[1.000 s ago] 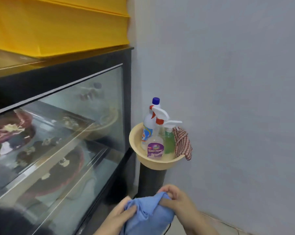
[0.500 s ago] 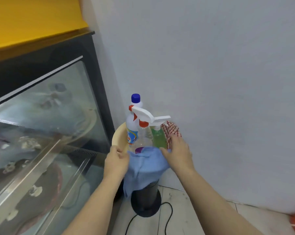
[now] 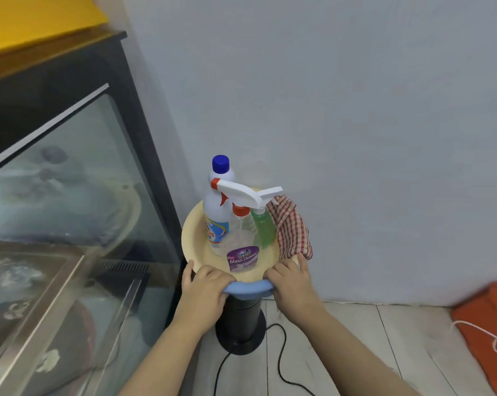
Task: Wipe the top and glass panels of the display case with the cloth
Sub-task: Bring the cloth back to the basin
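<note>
While the black-framed glass display case (image 3: 70, 181) stands at left, a round cream plastic basin (image 3: 188, 232) sits beside it on a black cylindrical stand (image 3: 241, 318). The left hand (image 3: 204, 292) and right hand (image 3: 291, 284) each curl over its near rim, gripping the pale blue cloth (image 3: 248, 290) against it. Plastic spray bottles (image 3: 243, 247) stand inside.

The left hand (image 3: 206, 287) and right hand (image 3: 291, 284) are no longer bunching the cloth (image 3: 248, 288) low in front of the stand (image 3: 241, 318). They are now gripping it against the near rim of the basin (image 3: 191, 238), fingers curling over the edge. The cloth, hanging down a half second ago, is showing only as a blue band between them. The view is swinging right, with the display case (image 3: 70, 195) sliding left and an orange thing (image 3: 487, 318) coming in.
</note>
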{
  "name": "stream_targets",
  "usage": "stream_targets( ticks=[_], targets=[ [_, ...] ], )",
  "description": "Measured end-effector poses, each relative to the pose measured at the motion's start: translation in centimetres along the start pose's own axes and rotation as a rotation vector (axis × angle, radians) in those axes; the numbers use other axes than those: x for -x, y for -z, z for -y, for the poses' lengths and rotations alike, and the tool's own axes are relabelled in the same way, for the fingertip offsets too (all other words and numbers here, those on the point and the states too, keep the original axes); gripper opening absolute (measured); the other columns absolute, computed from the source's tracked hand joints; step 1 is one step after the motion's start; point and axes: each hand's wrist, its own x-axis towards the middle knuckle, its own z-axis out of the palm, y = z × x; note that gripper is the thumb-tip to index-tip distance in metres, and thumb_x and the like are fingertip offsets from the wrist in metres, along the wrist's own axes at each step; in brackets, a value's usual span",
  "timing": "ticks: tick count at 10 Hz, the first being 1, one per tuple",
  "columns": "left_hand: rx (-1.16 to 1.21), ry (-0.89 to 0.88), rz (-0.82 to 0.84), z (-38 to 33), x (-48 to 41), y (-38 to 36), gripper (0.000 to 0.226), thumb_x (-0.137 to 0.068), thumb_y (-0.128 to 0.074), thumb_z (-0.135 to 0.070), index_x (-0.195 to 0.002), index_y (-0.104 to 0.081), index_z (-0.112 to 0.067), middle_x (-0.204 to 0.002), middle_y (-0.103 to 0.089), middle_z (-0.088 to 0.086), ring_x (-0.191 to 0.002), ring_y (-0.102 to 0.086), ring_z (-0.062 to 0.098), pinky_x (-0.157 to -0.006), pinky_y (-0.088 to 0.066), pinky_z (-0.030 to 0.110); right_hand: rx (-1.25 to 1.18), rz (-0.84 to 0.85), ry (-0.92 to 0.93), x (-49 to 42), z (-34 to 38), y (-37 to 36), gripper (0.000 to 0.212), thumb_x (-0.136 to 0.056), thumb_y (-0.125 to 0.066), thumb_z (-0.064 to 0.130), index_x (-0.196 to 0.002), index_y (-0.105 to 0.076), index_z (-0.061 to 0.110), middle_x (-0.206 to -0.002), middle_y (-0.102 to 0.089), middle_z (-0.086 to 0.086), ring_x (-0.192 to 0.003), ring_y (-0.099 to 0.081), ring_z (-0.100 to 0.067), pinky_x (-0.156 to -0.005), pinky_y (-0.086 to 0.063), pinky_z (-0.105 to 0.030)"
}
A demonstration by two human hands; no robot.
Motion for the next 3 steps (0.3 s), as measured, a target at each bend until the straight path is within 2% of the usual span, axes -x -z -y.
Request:
stream_targets(
  ticks=[1, 2, 3],
  targets=[
    [0.023, 0.019, 0.054, -0.2, -0.1, 0.6, 0.027, -0.081, -0.061, -0.017, -0.099, -0.065, -0.036, -0.095, -0.064, -0.017, -0.102, -0.055, 0.013, -0.112, -0.004, 0.043, 0.030, 0.001, 0.000, -0.1, 0.0, 0.4, 0.033, -0.046, -0.082, 0.016, -0.070, -0.062, 0.025, -0.070, -0.058, 0.008, -0.078, -0.063, -0.018, -0.107, -0.029, -0.049],
    [0.011, 0.050, 0.217, -1.3, -0.9, 2.4, 0.028, -0.090, -0.045, -0.023, -0.112, -0.057, -0.035, -0.109, -0.058, -0.015, -0.116, -0.044, 0.013, -0.114, 0.007, 0.049, 0.057, 0.007, -0.001, 0.1, 0.3, 1.2, 0.024, -0.053, -0.076, 0.020, -0.070, -0.061, 0.027, -0.070, -0.058, 0.009, -0.077, -0.063, -0.016, -0.104, -0.026, -0.057],
    [0.004, 0.044, 0.335, -1.8, -1.3, 3.8, 0.032, -0.092, -0.044, -0.029, -0.122, -0.051, -0.035, -0.119, -0.053, -0.013, -0.122, -0.038, 0.012, -0.113, 0.012, 0.051, 0.073, -0.021, 0.005, 0.4, 0.2, 1.5, 0.024, -0.056, -0.074, 0.030, -0.078, -0.063, 0.030, -0.081, -0.063, 0.009, -0.089, -0.065, -0.018, -0.107, -0.015, -0.058]
  ],
)
